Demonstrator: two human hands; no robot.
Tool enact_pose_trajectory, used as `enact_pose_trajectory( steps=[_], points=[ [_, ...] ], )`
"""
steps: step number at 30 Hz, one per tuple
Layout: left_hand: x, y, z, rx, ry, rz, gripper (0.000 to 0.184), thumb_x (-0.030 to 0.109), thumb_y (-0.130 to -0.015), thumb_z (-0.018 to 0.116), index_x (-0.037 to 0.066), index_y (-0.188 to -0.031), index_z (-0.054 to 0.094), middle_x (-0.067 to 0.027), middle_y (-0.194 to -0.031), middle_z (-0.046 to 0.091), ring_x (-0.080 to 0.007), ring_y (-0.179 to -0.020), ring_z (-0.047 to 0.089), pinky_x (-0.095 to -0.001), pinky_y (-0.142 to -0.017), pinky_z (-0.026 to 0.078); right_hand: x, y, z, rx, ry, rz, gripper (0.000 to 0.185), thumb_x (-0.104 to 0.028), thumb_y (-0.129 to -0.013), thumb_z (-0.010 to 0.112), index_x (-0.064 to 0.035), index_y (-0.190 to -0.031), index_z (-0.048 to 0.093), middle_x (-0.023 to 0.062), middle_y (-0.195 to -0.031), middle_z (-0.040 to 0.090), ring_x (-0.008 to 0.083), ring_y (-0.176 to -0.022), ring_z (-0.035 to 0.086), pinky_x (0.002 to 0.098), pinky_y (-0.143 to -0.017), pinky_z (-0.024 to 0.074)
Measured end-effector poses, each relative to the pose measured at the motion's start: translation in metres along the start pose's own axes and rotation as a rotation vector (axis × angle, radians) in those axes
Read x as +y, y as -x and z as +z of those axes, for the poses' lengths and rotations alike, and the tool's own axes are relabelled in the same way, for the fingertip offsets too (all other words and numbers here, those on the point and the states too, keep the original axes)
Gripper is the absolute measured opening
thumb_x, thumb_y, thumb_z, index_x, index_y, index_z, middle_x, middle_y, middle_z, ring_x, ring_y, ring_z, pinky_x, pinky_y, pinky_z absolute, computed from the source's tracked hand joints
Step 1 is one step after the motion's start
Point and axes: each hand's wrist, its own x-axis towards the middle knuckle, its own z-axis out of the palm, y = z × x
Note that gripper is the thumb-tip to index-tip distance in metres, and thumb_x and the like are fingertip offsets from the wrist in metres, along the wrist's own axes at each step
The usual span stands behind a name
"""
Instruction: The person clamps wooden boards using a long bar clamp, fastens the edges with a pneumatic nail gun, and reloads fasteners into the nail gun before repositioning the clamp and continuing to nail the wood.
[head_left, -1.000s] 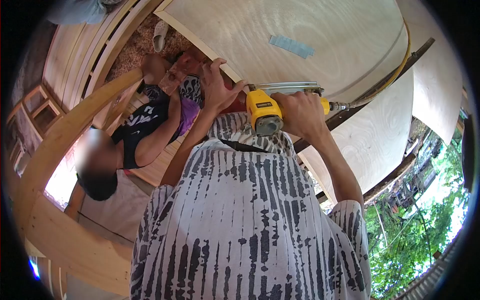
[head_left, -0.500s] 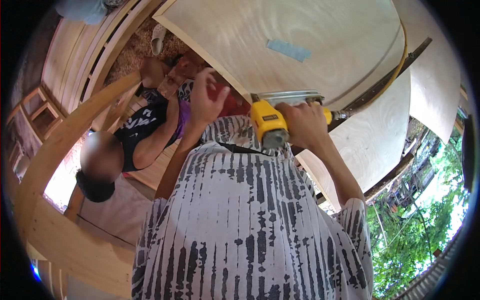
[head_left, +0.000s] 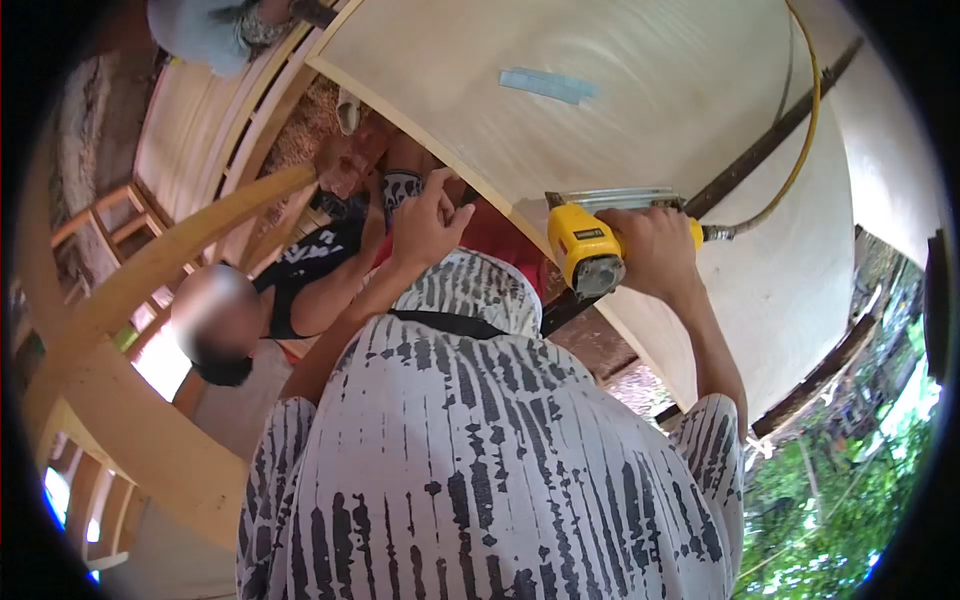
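My right hand [head_left: 660, 250] is closed around the handle of a yellow pneumatic nail gun [head_left: 587, 245]. Its silver magazine [head_left: 625, 198] lies along the far side, over the pale plywood panel [head_left: 480, 120], and a yellow air hose [head_left: 800, 150] joins the handle end. Whether the tool touches the wood I cannot tell. My left hand [head_left: 428, 225] is raised by the panel's near left edge, fingers loosely bent and apart, with nothing visible in it. A strip of blue tape [head_left: 548, 85] is stuck on the panel.
Another person [head_left: 310, 275] in a dark sleeveless top is close on my left. Curved timber frames [head_left: 180, 235] stand beyond. A dark bar [head_left: 770, 140] runs across the panel on the right. A second person's grey clothing [head_left: 205, 35] shows at the top left.
The nail gun and my right hand sit farther right in view. My left hand's fingers have curled more. The view has shifted, and the grey-clothed person shows more at the top left.
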Motion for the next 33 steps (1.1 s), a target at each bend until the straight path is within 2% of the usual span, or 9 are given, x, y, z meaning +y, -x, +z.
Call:
enact_pose_trajectory(
  steps=[5, 6, 10, 15, 18, 21, 22, 24, 33],
  points=[
    [-0.014, -0.001, 0.005, 0.067, 0.203, -0.05, 0.054, 0.014, -0.093, 0.078, 0.008, -0.14, 0.051, -0.0068, -0.08, 0.066, -0.0217, -0.059, 0.064, -0.0391, -0.059, 0.051, -0.003, -0.001, -0.007, 0.003, 0.017, 0.045, 0.043, -0.025, -0.068, 0.085, -0.0186, -0.11, 0.082, 0.0149, -0.085, 0.077, 0.0377, -0.082, 0.074, 0.0499, -0.077, 0.056],
    [-0.025, -0.002, 0.009, 0.018, 0.198, -0.045, 0.055, 0.009, -0.095, 0.076, 0.005, -0.142, 0.049, -0.0095, -0.101, 0.063, -0.0157, -0.079, 0.063, -0.0309, -0.072, 0.052, -0.007, 0.0, -0.004, 0.029, -0.01, 0.078, 0.043, -0.025, -0.068, 0.085, -0.0186, -0.11, 0.082, 0.0149, -0.085, 0.077, 0.0377, -0.082, 0.074, 0.0499, -0.077, 0.056],
    [-0.039, -0.017, 0.03, 0.043, 0.144, 0.141, 0.06, 0.011, -0.095, 0.078, 0.005, -0.145, 0.044, -0.0126, -0.12, 0.053, -0.0177, -0.088, 0.063, -0.0305, -0.075, 0.053, 0.002, -0.001, -0.004, -0.021, 0.037, 0.126, 0.045, -0.027, -0.069, 0.085, -0.0211, -0.113, 0.081, 0.0119, -0.088, 0.077, 0.036, -0.089, 0.074, 0.0486, -0.08, 0.0545],
    [-0.038, -0.012, 0.014, 0.173, 0.269, -0.019, 0.063, 0.012, -0.094, 0.078, 0.005, -0.147, 0.045, -0.0113, -0.12, 0.051, -0.0186, -0.091, 0.061, -0.0337, -0.078, 0.053, 0.012, 0.007, 0.0, 0.179, 0.13, -0.101, 0.042, -0.027, -0.066, 0.087, -0.0173, -0.107, 0.082, 0.0134, -0.089, 0.077, 0.0361, -0.087, 0.075, 0.0482, -0.077, 0.059],
    [-0.061, -0.015, 0.018, 0.302, 0.144, 0.007, 0.064, 0.015, -0.095, 0.079, 0.004, -0.147, 0.044, -0.0114, -0.121, 0.051, -0.0193, -0.095, 0.06, -0.0348, -0.082, 0.052, 0.014, 0.009, -0.01, 0.037, 0.124, 0.008, 0.047, -0.024, -0.066, 0.087, -0.0165, -0.112, 0.081, 0.0117, -0.097, 0.077, 0.0352, -0.098, 0.072, 0.0483, -0.087, 0.0548],
    [-0.052, -0.028, 0.026, 0.268, 0.174, 0.064, 0.063, 0.018, -0.097, 0.079, 0.005, -0.146, 0.041, -0.0118, -0.127, 0.048, -0.0179, -0.098, 0.059, -0.0337, -0.088, 0.053, 0.021, 0.02, -0.003, 0.229, 0.134, -0.064, 0.046, -0.024, -0.066, 0.087, -0.0157, -0.111, 0.081, 0.0117, -0.096, 0.077, 0.0343, -0.1, 0.071, 0.0479, -0.089, 0.0547],
    [-0.05, -0.034, 0.034, 0.36, -0.076, 0.228, 0.067, 0.022, -0.096, 0.081, 0.003, -0.147, 0.042, -0.0138, -0.129, 0.049, -0.0232, -0.103, 0.059, -0.0387, -0.093, 0.052, 0.019, 0.02, -0.007, 0.124, 0.136, -0.009, 0.05, -0.02, -0.061, 0.086, -0.0146, -0.111, 0.08, 0.0139, -0.102, 0.076, 0.0357, -0.105, 0.072, 0.0469, -0.09, 0.0563],
    [-0.044, -0.034, 0.06, 0.327, -0.036, 0.232, 0.081, 0.026, -0.089, 0.085, 0.002, -0.151, 0.039, -0.02, -0.135, 0.046, -0.037, -0.128, 0.048, -0.0495, -0.111, 0.042, 0.025, 0.029, -0.009, 0.154, 0.138, -0.039, 0.05, -0.021, -0.062, 0.087, -0.0149, -0.111, 0.08, 0.0138, -0.101, 0.076, 0.0357, -0.104, 0.072, 0.0472, -0.089, 0.056],
    [-0.016, -0.029, 0.112, 0.449, 0.098, 0.091, 0.084, 0.021, -0.081, 0.087, 0.001, -0.146, 0.038, -0.0252, -0.14, 0.041, -0.0458, -0.132, 0.047, -0.0536, -0.111, 0.043, 0.041, 0.055, 0.0, 0.144, 0.148, -0.046, 0.048, -0.024, -0.066, 0.09, -0.0171, -0.112, 0.082, 0.0104, -0.098, 0.078, 0.0335, -0.1, 0.071, 0.0469, -0.09, 0.0539]
  ],
)
